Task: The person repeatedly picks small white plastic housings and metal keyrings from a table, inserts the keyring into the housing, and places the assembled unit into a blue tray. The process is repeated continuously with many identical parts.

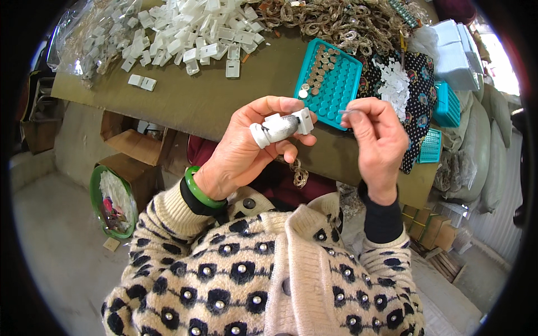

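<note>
My left hand (238,134), with a green bangle at the wrist and a finger wrapped in worn white tape, grips a small white plastic housing (305,121) between thumb and fingers. To its right, my right hand (378,137) is raised with thumb and forefinger pinched together. Something tiny and thin shows at those fingertips; its kind cannot be made out. Just beyond both hands lies a teal tray (346,88) with rows of round wells. Several coin-like metal discs (320,67) sit on its left part. The hands are apart from each other.
White plastic housings (210,33) are heaped at the back of the table (179,101); a pair (142,83) lies apart at left. Coiled wires (330,22) pile up behind the tray. White flat pieces (394,84) rest on patterned cloth at right, near teal baskets (446,105).
</note>
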The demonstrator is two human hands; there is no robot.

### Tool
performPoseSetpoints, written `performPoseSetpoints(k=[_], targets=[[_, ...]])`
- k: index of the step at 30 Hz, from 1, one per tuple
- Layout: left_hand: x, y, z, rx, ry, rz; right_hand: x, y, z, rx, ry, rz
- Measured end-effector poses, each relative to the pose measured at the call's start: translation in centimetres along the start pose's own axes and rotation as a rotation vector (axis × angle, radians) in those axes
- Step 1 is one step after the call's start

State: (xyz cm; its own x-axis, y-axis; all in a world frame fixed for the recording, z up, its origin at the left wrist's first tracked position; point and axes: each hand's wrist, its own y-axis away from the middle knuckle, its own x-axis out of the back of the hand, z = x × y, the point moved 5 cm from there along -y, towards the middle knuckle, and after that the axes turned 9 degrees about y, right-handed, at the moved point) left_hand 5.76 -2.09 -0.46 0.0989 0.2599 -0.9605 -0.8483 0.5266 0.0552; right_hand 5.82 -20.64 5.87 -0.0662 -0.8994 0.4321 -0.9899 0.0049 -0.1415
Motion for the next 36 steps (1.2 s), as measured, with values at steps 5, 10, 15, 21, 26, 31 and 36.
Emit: performPoseSetpoints(k=[5,10,15,21,26,31,36], targets=[[0.4,0.5,0.2,0.048,-0.014,0.077,-3.9,0.8,-1.7,0.276,-0.054,-0.064],[0.3,0.9,0.4,0.062,-0.004,0.109,-4.8,0.8,-1.7,0.288,-0.021,-0.072],[0.4,0.9,0.3,0.060,0.016,0.127,-4.7,0.7,-1.8,0.297,0.082,-0.085],[0.4,0.9,0.0,0.045,-0.068,0.167,-5.2,0.9,-2.6,0.430,0.212,-0.023],[0.1,0.9,0.3,0.044,-0.039,0.188,-4.7,0.4,-2.3,0.378,0.064,-0.076],[-0.4,0.7,-0.1,0.001,-0.141,0.176,-4.3,0.6,-3.3,0.555,0.313,-0.069],[-0.5,0.4,0.2,0.024,-0.202,0.186,-3.9,-1.0,-3.3,0.516,0.244,-0.260]])
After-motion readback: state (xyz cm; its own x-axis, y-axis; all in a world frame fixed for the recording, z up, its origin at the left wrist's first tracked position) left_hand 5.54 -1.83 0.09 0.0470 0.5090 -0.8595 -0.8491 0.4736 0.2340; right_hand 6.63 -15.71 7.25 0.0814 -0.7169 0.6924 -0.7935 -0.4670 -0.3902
